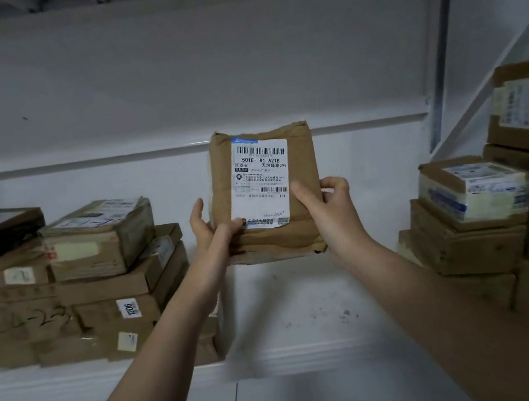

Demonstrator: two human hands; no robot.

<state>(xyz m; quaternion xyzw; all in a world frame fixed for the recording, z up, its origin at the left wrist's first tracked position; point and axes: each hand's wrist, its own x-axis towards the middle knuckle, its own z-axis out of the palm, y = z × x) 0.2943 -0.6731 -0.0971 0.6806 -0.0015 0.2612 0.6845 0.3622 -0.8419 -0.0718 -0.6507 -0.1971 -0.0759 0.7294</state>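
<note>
Parcel [301,159]: a flat packet wrapped in brown paper, held upright with its face toward the camera, over the bare middle of the shelf [290,303]. I cannot tell whether its lower edge touches the shelf.
Label [261,180]: white shipping slip with barcodes, stuck on the front and reaching the lower left corner.
Left hand [212,232]: grips the lower left corner at 7 o'clock, thumb on the front over the label's edge, fingers behind.
Right hand [327,211]: grips the right edge at 4 o'clock, thumb on the front beside the label, fingers curled round the side.
Weight: probably light, since both hands hold it by the edges alone.
Stiffness: the paper is creased and folded at top and bottom, so the wrap likely gives a little over a firmer core.
Surface: matte paper should give good friction, while the glossy label is the slicker spot.
Best hold: both side edges low down, thumbs on paper, not on the barcodes.
Neighbours: left stack [95,279] at 9 o'clock and right stack [469,230] at 3 o'clock, both apart from the parcel.
</note>
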